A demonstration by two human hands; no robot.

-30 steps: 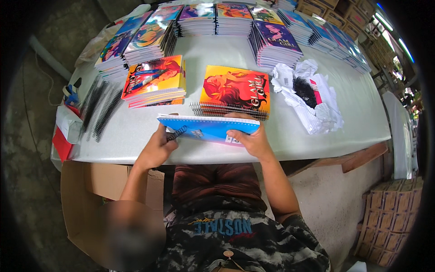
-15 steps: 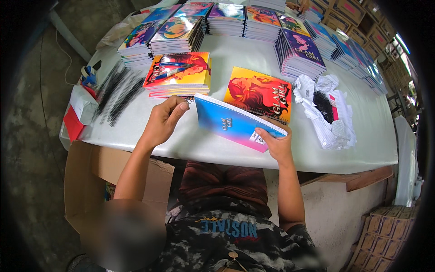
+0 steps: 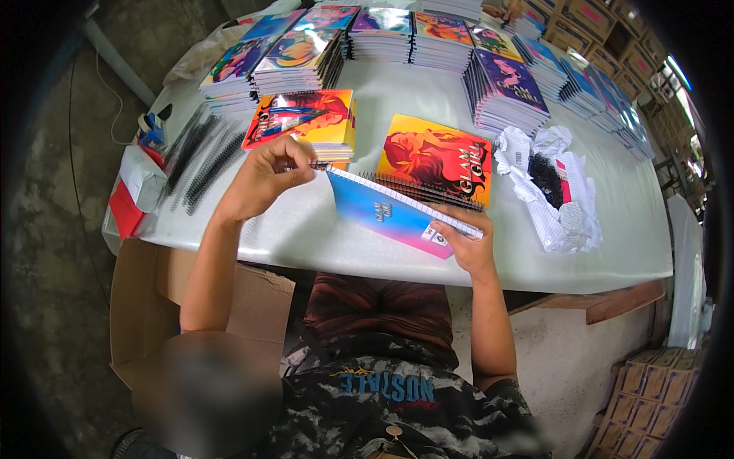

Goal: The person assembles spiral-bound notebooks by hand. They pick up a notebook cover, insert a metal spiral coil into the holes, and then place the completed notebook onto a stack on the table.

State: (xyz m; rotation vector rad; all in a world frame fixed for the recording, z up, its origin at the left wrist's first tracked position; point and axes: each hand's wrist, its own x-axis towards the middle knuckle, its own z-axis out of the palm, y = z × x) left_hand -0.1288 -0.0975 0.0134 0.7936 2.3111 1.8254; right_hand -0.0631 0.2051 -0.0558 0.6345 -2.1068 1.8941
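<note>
My right hand [image 3: 468, 246] grips the right end of a blue-and-pink notebook [image 3: 386, 214], thumb on the cover. The notebook is tilted above the table, and its upper edge shows white pages with a row of punched holes. At its upper left corner my left hand [image 3: 264, 180] is closed in a pinch; a small dark spiral coil end shows by the fingertips, partly hidden. Just behind lies a stack of yellow-and-red notebooks [image 3: 436, 153] with dark spiral binding. Another yellow-and-red stack [image 3: 298, 122] stands beyond my left hand, with slim pen-like tools [image 3: 294, 115] on top.
Loose dark spiral coils [image 3: 202, 157] lie at the left of the table. Crumpled white paper [image 3: 569, 222] holding a black tangle sits at the right. Stacked notebooks [image 3: 382, 42] line the far side. An open cardboard box [image 3: 260, 302] stands below the table's front left edge.
My left hand has shifted slightly left and its fingers are curled higher. The notebook has tipped, so more of its page edge shows. My right hand stays nearly in place.
</note>
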